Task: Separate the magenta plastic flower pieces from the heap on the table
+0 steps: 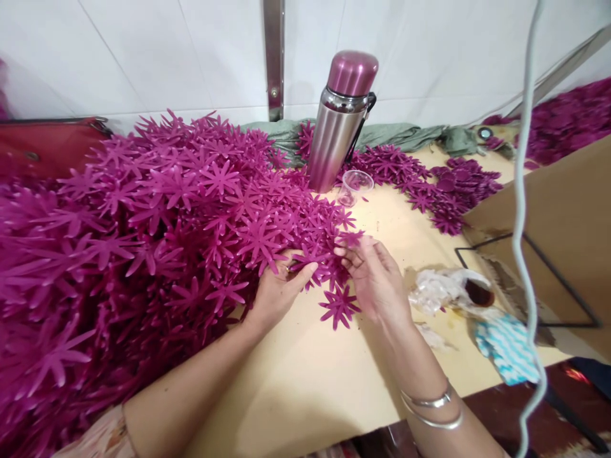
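Observation:
A big heap of magenta star-shaped fabric flowers (pixel 143 229) covers the left half of the pale wooden table (pixel 305 381). My left hand (pixel 277 289) rests at the heap's right edge, thumb and fingers pinched on a flower piece. My right hand (pixel 375 277) is just to its right, fingers curled and touching the flowers at the heap's edge; it is slightly blurred. One loose flower (pixel 340 306) lies flat on the table between and below my hands. Two metal bangles (pixel 432 410) sit on my right wrist.
A pink and steel thermos (pixel 340 121) stands at the back, a clear plastic cup (pixel 356 186) beside it. More flowers (pixel 439 184) lie at the back right. Crumpled plastic (pixel 442 289), a blue-striped cloth (pixel 508 346), a cardboard sheet (pixel 568 216) and a hanging cable (pixel 520 210) are on the right.

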A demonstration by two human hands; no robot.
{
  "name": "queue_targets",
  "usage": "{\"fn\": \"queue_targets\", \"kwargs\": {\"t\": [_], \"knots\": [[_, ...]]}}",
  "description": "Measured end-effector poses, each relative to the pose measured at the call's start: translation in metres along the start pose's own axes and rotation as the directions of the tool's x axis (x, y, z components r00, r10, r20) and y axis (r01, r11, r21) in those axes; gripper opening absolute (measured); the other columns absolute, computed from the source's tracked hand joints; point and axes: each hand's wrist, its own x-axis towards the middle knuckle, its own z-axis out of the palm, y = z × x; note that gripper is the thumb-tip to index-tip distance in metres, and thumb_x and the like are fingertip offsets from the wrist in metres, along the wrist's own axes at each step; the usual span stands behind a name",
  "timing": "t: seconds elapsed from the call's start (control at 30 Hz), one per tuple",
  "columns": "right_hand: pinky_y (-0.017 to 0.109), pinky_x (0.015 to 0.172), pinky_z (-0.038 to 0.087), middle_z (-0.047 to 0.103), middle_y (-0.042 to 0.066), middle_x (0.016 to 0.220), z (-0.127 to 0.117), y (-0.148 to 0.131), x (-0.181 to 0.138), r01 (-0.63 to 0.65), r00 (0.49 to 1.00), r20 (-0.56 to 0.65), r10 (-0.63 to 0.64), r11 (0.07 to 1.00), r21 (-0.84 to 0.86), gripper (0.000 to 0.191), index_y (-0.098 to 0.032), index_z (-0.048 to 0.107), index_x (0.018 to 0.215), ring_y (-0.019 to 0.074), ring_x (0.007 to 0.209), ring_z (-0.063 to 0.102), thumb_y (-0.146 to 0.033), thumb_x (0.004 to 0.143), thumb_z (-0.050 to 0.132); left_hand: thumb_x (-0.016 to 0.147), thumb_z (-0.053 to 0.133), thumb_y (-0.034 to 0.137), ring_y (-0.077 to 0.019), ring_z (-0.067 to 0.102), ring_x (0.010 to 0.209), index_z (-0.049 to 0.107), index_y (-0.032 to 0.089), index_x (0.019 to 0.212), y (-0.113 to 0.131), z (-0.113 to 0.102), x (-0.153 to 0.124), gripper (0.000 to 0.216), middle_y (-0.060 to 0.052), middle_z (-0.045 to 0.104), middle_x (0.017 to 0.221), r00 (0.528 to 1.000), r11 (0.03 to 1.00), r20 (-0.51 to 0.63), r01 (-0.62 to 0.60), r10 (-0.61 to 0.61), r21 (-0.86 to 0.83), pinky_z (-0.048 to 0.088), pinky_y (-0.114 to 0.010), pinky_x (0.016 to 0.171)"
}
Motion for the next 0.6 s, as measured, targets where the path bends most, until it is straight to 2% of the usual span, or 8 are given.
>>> {"fn": "queue_targets", "kwargs": {"t": [0.1,0.2,0.27,0.37,0.43,0.47,0.53,0.6], "knots": [[0.029,0.075,0.051,0.071,-0.003,0.079,-0.003,0.0,0.001,0.037,0.999,0.002,-0.037,0.998,-0.045,0.035,-0.024,0.06,0.09,0.0134,0.071,0.064,-0.041,0.074,0.086,0.092,0.067,0.04,-0.018,0.066,0.089,0.067,0.018,0.101,0.0,-0.001,0.001,0.024,-0.003,0.071,0.089,1.0,0.999,-0.016,-0.017,0.018,0.033,0.052,-0.029,0.083],[0.029,0.07,0.05,0.069,-0.002,0.078,-0.008,0.002,0.001,0.064,0.997,0.045,-0.059,0.988,-0.14,0.026,-0.024,0.062,0.09,0.0145,0.069,0.061,-0.042,0.082,0.079,0.095,0.063,0.039,-0.0184,0.067,0.094,0.068,0.018,0.105,0.0,-0.003,0.001,0.024,-0.005,0.073,0.1,0.998,0.995,-0.037,-0.037,0.041,0.094,0.051,-0.03,0.089],[0.032,0.074,0.051,0.068,0.001,0.083,-0.01,0.002,0.0,0.13,0.991,0.066,-0.115,0.943,-0.307,0.021,-0.024,0.065,0.092,0.0178,0.077,0.061,-0.043,0.088,0.072,0.096,0.061,0.039,-0.0186,0.067,0.094,0.068,0.018,0.105,0.0,-0.004,0.001,0.024,-0.005,0.073,0.099,0.998,0.992,-0.041,-0.041,0.046,0.119,0.051,-0.031,0.089],[0.043,0.096,0.05,0.065,0.008,0.11,-0.008,0.0,-0.004,0.338,0.926,0.066,-0.372,0.736,-0.587,0.02,-0.025,0.068,0.102,0.0257,0.107,0.059,-0.041,0.089,0.071,0.097,0.06,0.04,-0.0174,0.066,0.087,0.068,0.018,0.104,-0.001,-0.005,0.001,0.025,-0.004,0.072,0.093,0.999,0.991,-0.021,-0.041,0.044,0.127,0.051,-0.029,0.082],[0.05,0.11,0.041,0.059,0.01,0.125,-0.005,-0.003,-0.008,0.439,0.847,0.097,-0.522,0.587,-0.68,0.023,-0.026,0.068,0.109,0.0293,0.125,0.052,-0.038,0.089,0.071,0.096,0.061,0.041,-0.0156,0.063,0.079,0.068,0.018,0.101,-0.002,-0.005,0.0,0.025,-0.002,0.07,0.087,0.999,0.993,-0.003,-0.037,0.038,0.11,0.05,-0.027,0.075],[0.052,0.114,0.038,0.058,0.011,0.128,-0.003,-0.004,-0.009,0.468,0.827,0.125,-0.547,0.549,-0.693,0.024,-0.027,0.069,0.112,0.03,0.129,0.049,-0.037,0.09,0.071,0.096,0.062,0.041,-0.0147,0.061,0.075,0.068,0.018,0.1,-0.003,-0.005,0.0,0.024,-0.002,0.068,0.084,0.999,0.995,0.008,-0.038,0.037,0.097,0.049,-0.026,0.072],[0.053,0.115,0.037,0.06,0.01,0.129,0.0,-0.004,-0.011,0.497,0.834,0.198,-0.515,0.544,-0.676,0.022,-0.029,0.07,0.111,0.0299,0.13,0.05,-0.036,0.09,0.071,0.096,0.063,0.04,-0.014,0.059,0.074,0.067,0.018,0.097,-0.004,-0.004,0.0,0.022,-0.001,0.066,0.082,0.998,0.996,0.035,-0.049,0.046,0.079,0.048,-0.026,0.07],[0.053,0.113,0.038,0.065,0.008,0.124,0.001,-0.002,-0.011,0.493,0.865,0.276,-0.42,0.604,-0.626,0.017,-0.029,0.073,0.105,0.0289,0.125,0.055,-0.035,0.089,0.073,0.096,0.062,0.038,-0.0145,0.059,0.078,0.068,0.018,0.097,-0.004,-0.004,0.0,0.02,-0.002,0.066,0.086,0.995,0.993,0.067,-0.08,0.074,0.083,0.049,-0.026,0.073]]}}
